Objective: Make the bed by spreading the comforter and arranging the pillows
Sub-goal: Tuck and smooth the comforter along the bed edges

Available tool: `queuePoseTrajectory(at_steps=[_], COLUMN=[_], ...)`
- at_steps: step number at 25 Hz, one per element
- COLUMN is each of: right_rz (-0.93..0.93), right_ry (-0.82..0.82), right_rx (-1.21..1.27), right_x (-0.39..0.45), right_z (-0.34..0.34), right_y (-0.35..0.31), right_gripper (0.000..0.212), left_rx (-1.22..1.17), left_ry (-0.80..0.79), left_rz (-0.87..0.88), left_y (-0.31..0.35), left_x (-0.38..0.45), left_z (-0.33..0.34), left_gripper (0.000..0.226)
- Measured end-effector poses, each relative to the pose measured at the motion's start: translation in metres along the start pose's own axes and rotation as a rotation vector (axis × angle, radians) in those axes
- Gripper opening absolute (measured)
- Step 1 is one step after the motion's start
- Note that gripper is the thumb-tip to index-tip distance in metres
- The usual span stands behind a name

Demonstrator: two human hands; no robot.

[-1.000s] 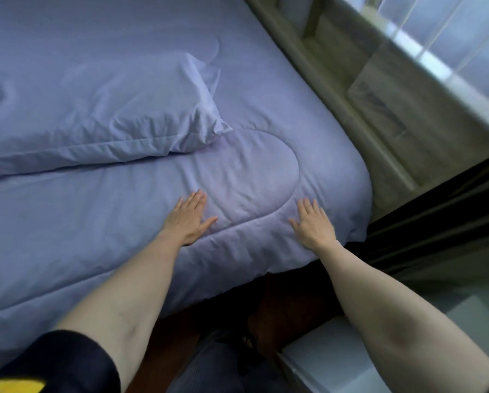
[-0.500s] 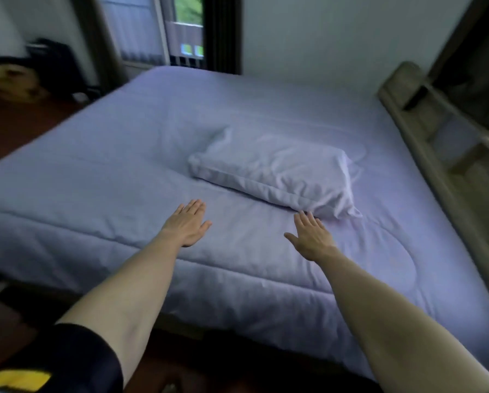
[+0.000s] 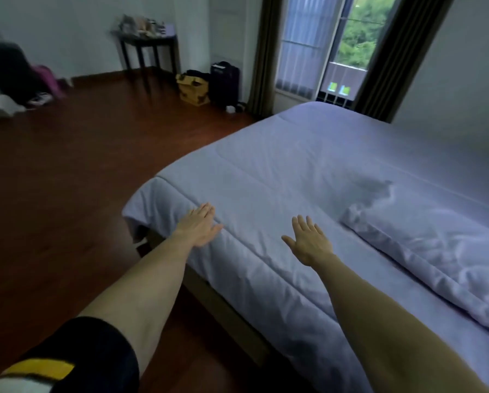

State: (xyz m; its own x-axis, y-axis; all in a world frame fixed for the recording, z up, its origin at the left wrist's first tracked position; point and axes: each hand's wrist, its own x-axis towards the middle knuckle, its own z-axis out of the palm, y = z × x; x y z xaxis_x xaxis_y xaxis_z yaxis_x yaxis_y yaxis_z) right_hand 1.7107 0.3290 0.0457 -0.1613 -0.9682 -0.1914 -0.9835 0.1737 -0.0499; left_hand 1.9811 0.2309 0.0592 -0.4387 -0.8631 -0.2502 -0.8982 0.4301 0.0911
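The step in hand appeared to be smoothing the comforter (image 3: 308, 177) along the near edge of the bed (image 3: 226, 316). To do it well, both palms should press flat and sweep outward toward the corner at 9 o'clock, carrying creases off the edge instead of bunching them. Pressure should stay light, since the fill would likely shift under a heavy push.

The comforter was pale lavender, quilted in long stitched lines, and covered the whole mattress, with fine wrinkles near the edge. A matching pillow (image 3: 424, 251) lay on top at 3 o'clock, rumpled and set askew.

The right hand (image 3: 308, 242) was open, fingers spread, palm down on the comforter and gripping nothing. The left hand (image 3: 199, 226) was open and flat on the stitched edge at 9 o'clock, also empty.
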Motion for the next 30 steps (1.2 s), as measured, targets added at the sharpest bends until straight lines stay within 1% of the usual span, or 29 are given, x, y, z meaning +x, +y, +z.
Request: queuePoseTrajectory(at_steps=[3,9,12,15,19,23,27,30], right_rz=[-0.07,-0.21,-0.257,-0.288,-0.32,-0.321,-0.324,-0.288], right_ry=[-0.014,-0.03,-0.057,-0.072,-0.112,-0.113,-0.08,-0.063], right_rx=[-0.04,-0.077,-0.079,-0.073,-0.074,-0.07,-0.04,-0.008], right_x=[0.042,0.125,0.176,0.235,0.313,0.368,0.413,0.443], right_z=[-0.001,0.008,0.016,0.028,0.044,0.066,0.092,0.108], right_y=[-0.055,-0.135,-0.167,-0.193,-0.222,-0.247,-0.264,-0.271], right_gripper=[0.071,0.07,0.07,0.07,0.07,0.07,0.07,0.07], left_rx=[-0.038,-0.133,-0.158,-0.21,-0.476,-0.838,-1.059,-1.168], left_ry=[-0.004,-0.024,-0.023,-0.021,-0.049,-0.063,-0.054,0.02], left_rz=[-0.052,-0.173,-0.216,-0.304,-0.493,-0.633,-0.768,-0.838], left_y=[-0.057,-0.142,-0.178,-0.215,-0.248,-0.269,-0.3,-0.328], left_x=[0.002,0.024,0.052,0.096,0.154,0.213,0.276,0.327], left_z=[-0.002,0.015,0.019,0.025,0.044,0.075,0.106,0.123], left_gripper=[0.069,0.07,0.07,0.071,0.075,0.077,0.08,0.075])
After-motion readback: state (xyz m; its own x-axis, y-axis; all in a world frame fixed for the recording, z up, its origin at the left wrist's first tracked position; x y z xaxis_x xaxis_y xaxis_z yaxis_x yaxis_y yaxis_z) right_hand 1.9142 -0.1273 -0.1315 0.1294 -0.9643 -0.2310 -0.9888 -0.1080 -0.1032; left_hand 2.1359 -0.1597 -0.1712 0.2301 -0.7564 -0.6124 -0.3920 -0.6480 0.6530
